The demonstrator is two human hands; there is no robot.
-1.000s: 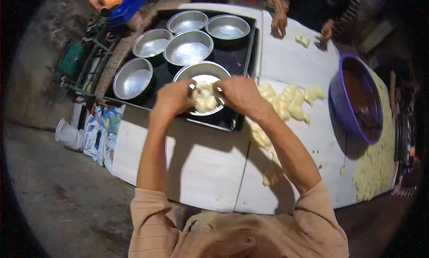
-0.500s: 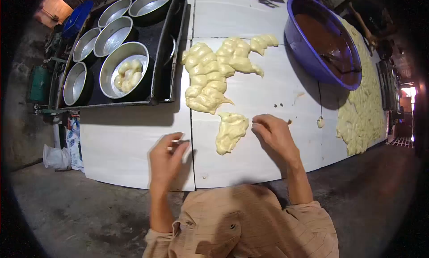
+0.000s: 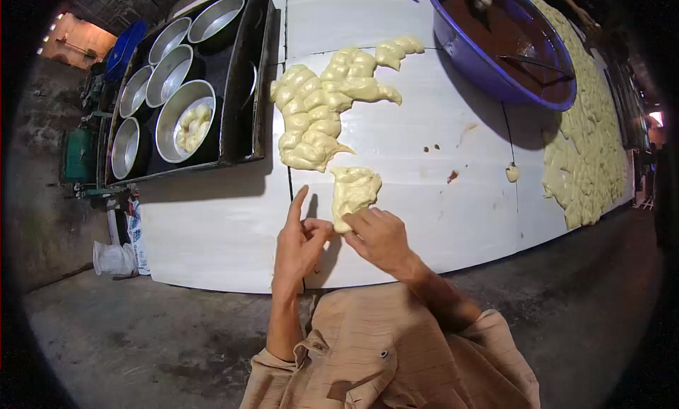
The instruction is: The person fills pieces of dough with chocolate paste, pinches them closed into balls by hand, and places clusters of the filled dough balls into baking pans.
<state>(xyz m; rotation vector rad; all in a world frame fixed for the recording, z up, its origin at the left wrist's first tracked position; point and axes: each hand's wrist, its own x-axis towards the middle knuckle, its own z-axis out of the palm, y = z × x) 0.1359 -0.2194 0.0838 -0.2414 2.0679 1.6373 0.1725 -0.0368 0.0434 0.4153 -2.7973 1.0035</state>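
Note:
A small flattened piece of pale yellow dough (image 3: pixel 355 187) lies on the white tabletop in front of me. My right hand (image 3: pixel 384 240) has its fingers bent over the near end of this piece, gripping its edge. At the same end, on the left corner, my left hand (image 3: pixel 300 246) pinches with thumb and a curled finger while its index finger points forward. The exact contact under the left fingertips is small and partly hidden. Just beyond lies a larger lumpy mass of dough (image 3: pixel 311 115), apart from the small piece.
Round metal pans (image 3: pixel 170 76) stand on a dark tray (image 3: pixel 223 151) at the left; one holds dough pieces (image 3: pixel 193 128). A purple basin (image 3: pixel 488 87) of brown mixture is at the upper right. A wide dough sheet (image 3: pixel 587 161) covers the right side. Another person's arm (image 3: pixel 576 9) shows behind.
Both hands have come together at the near end of the small dough piece and now grip it. Its near end looks reshaped. The view has shifted slightly.

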